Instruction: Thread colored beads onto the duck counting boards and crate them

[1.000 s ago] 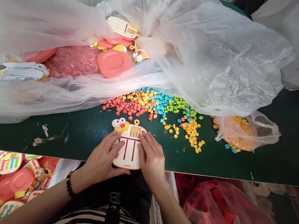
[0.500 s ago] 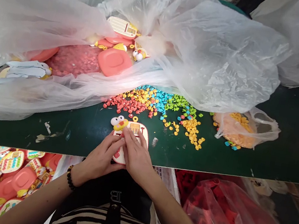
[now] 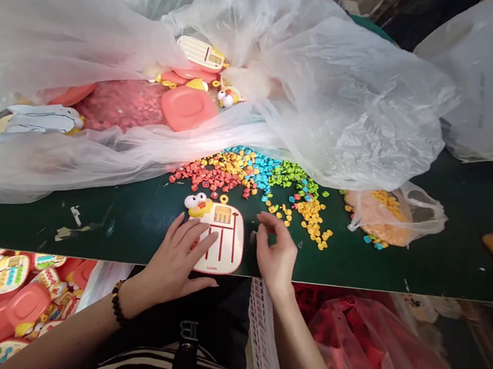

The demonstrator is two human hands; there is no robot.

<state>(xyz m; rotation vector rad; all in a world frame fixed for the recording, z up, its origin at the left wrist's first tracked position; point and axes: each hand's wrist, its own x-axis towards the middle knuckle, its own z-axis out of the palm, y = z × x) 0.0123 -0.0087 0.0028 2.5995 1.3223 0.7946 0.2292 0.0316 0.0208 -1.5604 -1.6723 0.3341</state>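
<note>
A cream toy panel with a red rim [image 3: 224, 250] lies flat at the table's front edge. It has red slots, a small window and a yellow duck head with bulging white eyes at its upper left. My left hand [image 3: 179, 255] rests over the panel's left side, fingers spread, covering some red pieces there. To the right of the panel, apart from it, is my right hand [image 3: 278, 255], its fingers bent with a gap between thumb and forefinger. Just beyond lie small yellow pieces [image 3: 312, 218], beside piles of red [image 3: 204, 177], blue [image 3: 261, 168] and green pieces [image 3: 295, 177].
Large clear plastic bags [image 3: 358, 115] spread across the back, with coral toy parts [image 3: 188, 109] inside. A small bag of yellow pieces [image 3: 383, 218] sits at the right. Below the edge are finished-looking toys [image 3: 9, 273] at left and a red-filled bag [image 3: 368, 359] at right.
My right hand has come off the panel and moved right. My left hand has spread and shifted left, uncovering the panel's slots. The view has tilted slightly.
</note>
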